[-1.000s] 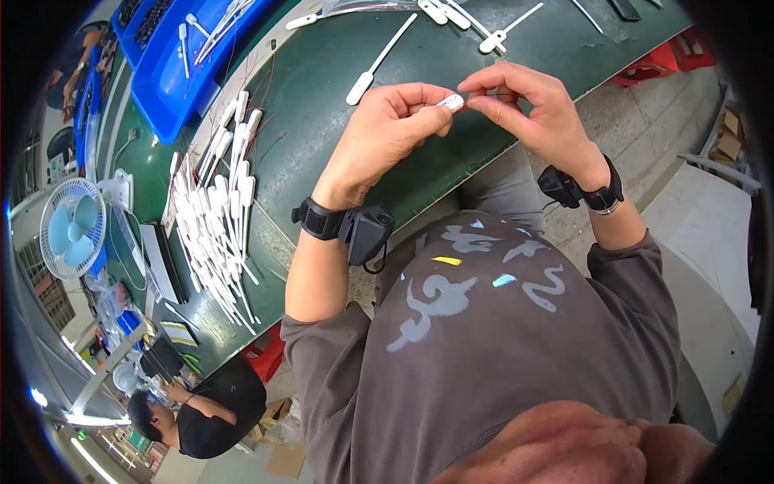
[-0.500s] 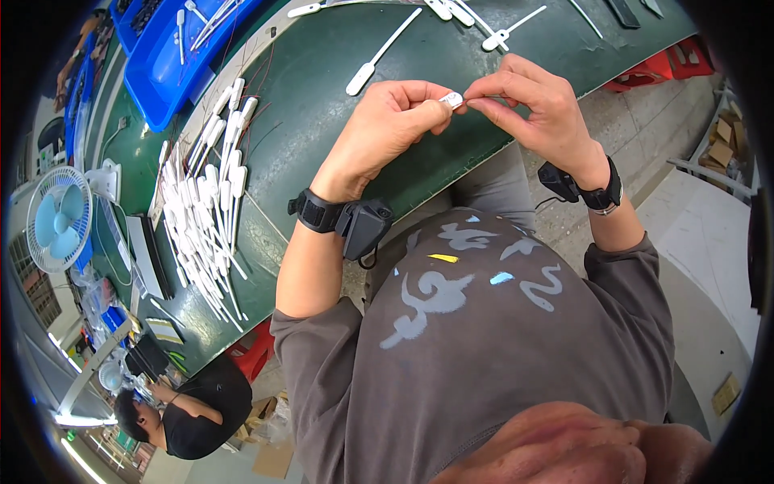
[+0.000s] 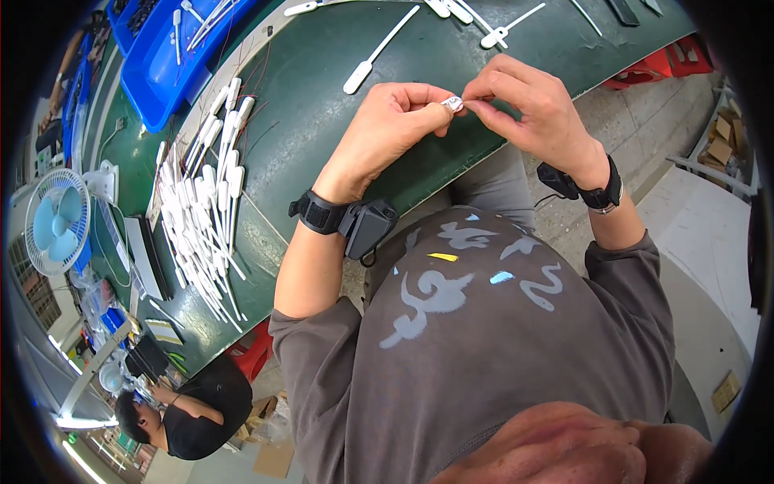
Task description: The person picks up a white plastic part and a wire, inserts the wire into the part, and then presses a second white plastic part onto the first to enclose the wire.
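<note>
Between the thumb and fingers of my left hand is a small white plastic piece with a rounded end poking out. The fingertips of my right hand are pinched together right at that end; whatever lies between them is too small to make out. Both hands are above the green table near its front edge. Just beyond my left hand lies a white paddle-shaped stick with a long thin stem. Another white stick with an oval head rests past my right hand.
To the left is a heap of similar white sticks, with thin dark red wires among them. Behind it stands a blue tray. A small fan is at the far left. Another person works at the lower left. Red stools sit under the table edge.
My right fingers have closed in slightly on the white piece, and its end has tilted a little. My left hand keeps its hold almost in place.
</note>
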The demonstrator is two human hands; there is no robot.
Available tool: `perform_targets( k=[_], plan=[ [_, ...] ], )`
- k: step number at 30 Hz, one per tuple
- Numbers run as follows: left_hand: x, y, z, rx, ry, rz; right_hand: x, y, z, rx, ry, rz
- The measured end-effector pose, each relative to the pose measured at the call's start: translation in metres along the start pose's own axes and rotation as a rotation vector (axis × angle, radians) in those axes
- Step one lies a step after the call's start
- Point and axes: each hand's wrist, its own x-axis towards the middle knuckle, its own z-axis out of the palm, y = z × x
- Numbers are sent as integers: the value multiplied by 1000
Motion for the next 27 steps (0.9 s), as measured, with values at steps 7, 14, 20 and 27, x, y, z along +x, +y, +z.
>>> perform_targets(
  k=[7,14,20,27],
  plan=[
    [0,1,2,37,6,20,1,-1,-4,-79,-23,-35],
    [1,-4,6,41,38,69,2,-2,-5,-96,-39,-46],
    [1,-1,7,72,61,36,2,3,-3,62,-41,20],
    [2,-5,6,69,66,71,4,7,1,100,-26,52]
  ],
)
